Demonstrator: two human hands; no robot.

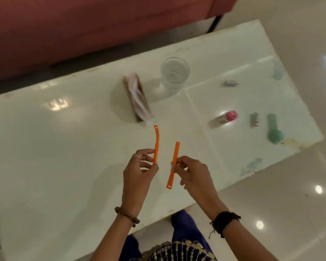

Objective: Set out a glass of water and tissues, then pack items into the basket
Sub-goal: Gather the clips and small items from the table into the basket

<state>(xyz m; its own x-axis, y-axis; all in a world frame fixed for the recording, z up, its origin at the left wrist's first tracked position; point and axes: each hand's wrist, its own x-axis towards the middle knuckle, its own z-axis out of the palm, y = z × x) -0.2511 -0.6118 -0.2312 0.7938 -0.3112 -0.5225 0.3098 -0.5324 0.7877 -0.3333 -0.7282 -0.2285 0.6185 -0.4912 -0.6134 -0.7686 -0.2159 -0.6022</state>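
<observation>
My left hand (139, 170) pinches a thin curved orange plastic stick (156, 142) that points away from me. My right hand (193, 172) pinches a second, straight orange stick (173, 166) near its middle. The two sticks are held apart above the white table (64, 147). Beyond them stands a brown holder with white tissues (136, 97). A clear glass of water (174, 73) stands to the right of the holder. No basket is in view.
On the table's right part lie a small bottle with a pink cap (225, 118), a green handled object (274, 131) and two small grey pieces (231, 83) (254, 120). A red sofa (83, 25) runs along the far side. Glossy floor lies to the right.
</observation>
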